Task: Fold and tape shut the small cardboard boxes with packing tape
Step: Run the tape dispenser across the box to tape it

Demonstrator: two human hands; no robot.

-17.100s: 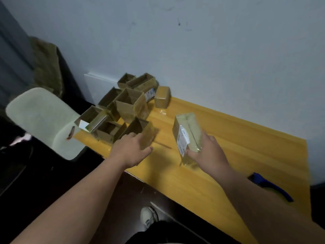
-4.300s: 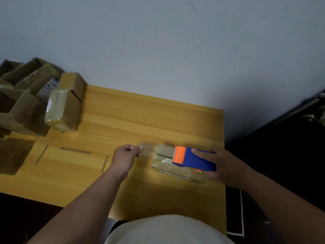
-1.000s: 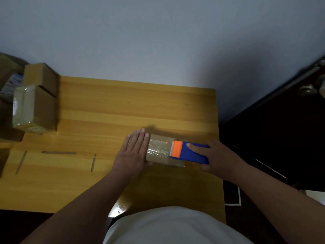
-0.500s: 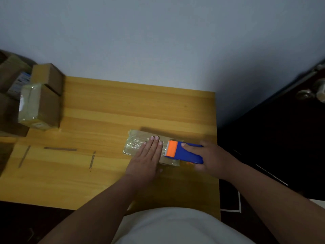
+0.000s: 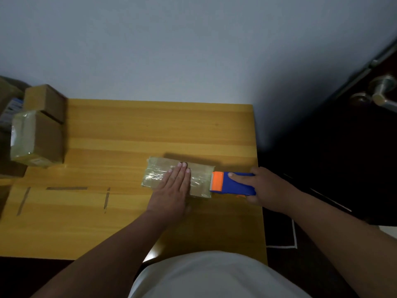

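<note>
A white shirt (image 5: 214, 276) fills the bottom of the view, closest to us. Two bare arms reach out from it over a yellow wooden bench (image 5: 129, 130). The left hand (image 5: 171, 190) lies flat on top of a small brown box (image 5: 193, 177). Its fingers (image 5: 182, 173) are straight and close together, pressing down on the shiny tape that covers the box. The box lies flat on the bench, near the right edge, a bit closer to us than the middle. The right hand (image 5: 264, 188) holds a blue tape tool (image 5: 234, 183) with an orange front. The fingers of that hand are curled around the blue part, and one finger lies straight along the top. The orange end of the tool touches the right end of the box. To the left of the box, a few thin dark strips (image 5: 66, 188) lie on the bench. Farther away, at the left side of the bench, there is a taped box (image 5: 36, 138) standing up, and just behind it a plain brown box (image 5: 45, 100). More boxes sit at the far left edge, but they are cut off and hard to see. Behind the bench is a pale wall (image 5: 171, 50). On the far right is a dark door with a silver door handle (image 5: 382, 91).
</note>
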